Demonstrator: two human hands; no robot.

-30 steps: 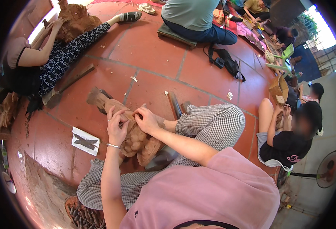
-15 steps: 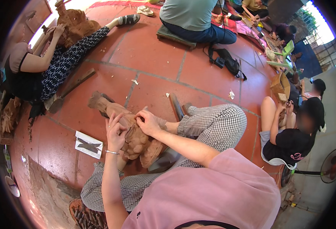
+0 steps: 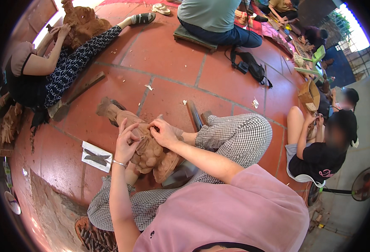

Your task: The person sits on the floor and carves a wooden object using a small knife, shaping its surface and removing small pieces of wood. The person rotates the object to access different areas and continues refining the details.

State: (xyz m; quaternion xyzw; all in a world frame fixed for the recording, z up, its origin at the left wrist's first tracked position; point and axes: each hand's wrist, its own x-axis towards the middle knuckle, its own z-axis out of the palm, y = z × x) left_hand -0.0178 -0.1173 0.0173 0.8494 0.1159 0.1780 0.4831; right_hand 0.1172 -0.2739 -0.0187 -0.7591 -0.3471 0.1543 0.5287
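Note:
A brown carved wooden figure lies tilted between my legs, its narrower end pointing to the far left. Over its left side my left hand is raised, thumb and forefinger pinched together and the other fingers spread. Whatever sits in that pinch, if anything, is too small to make out. On the figure's upper right side rests my right hand, fingers curled and pressed against the wood. A small dark spot shows by its fingertips, but I cannot tell what it is.
Left of the figure, dark flat pieces lie on a white sheet. A basket of many tools stands at the lower left. Beyond are a wooden bar, a black bag and several seated people. A fan stands at right.
My left hand has shifted slightly left, its pinch moving a little away from the figure's middle. My right hand stays on the wood, almost unmoved.

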